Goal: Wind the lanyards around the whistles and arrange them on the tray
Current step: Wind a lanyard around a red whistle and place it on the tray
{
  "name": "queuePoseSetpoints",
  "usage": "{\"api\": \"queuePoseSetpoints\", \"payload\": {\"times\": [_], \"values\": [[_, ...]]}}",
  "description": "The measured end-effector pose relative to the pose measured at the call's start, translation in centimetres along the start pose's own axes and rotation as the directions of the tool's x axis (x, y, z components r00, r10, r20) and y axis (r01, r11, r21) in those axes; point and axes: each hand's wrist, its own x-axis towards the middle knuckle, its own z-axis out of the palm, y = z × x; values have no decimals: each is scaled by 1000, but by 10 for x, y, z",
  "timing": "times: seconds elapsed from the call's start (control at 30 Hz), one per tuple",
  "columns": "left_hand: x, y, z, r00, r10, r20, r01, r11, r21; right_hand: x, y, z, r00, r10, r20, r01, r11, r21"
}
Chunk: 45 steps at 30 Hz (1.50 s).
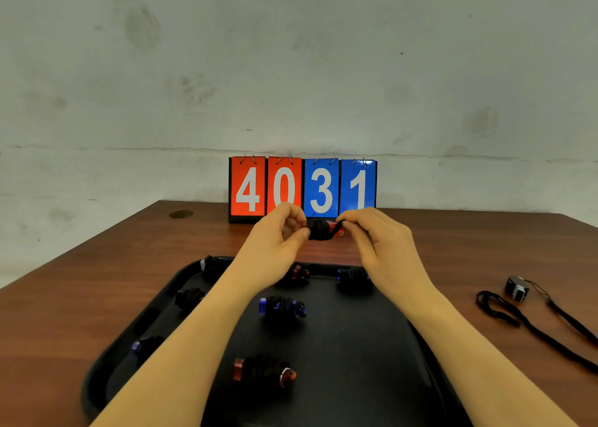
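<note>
Red whistle held up in the air btwn both hands, above the far edge of the tray, in front of the scoreboard. Black lanyard is already bunched thick round its body. Left hand pinches the whistle's left end; right hand pinches the cord at the right end. Hands close together, both clamped on it.

Step, as I read it: last turns of the winding, w/ the tail end left to tuck. Next move prob needs the end secured so it won't unravel, then set down in a free spot on the tray.

Count: 7 wound whistles on the tray, some partly hidden by the forearms, so approx. 1 in hand. 1 silver whistle on the counter at right, lanyard loose, not yet wound.
</note>
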Motion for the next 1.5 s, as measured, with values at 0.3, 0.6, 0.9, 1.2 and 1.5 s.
{"api": "queuePoseSetpoints", "payload": {"times": [0.3,0.6,0.9,1.2,1.5], "values": [[-5,1,1,992,79,98,-83,995,46,1,2,-2,975,217,44,-221,953,205],[-5,6,1,995,23,100,1,973,-232,4,2,-6,953,278,120,-302,897,323],[-3,3,3,993,-93,73,106,976,-188,2,1,-7,914,322,246,-392,855,340],[-5,7,-1,977,-56,204,107,963,-249,7,-4,-18,870,384,309,-493,681,541],[-7,8,2,975,-56,215,186,736,-651,8,-4,-13,827,421,371,-519,322,792]]}}
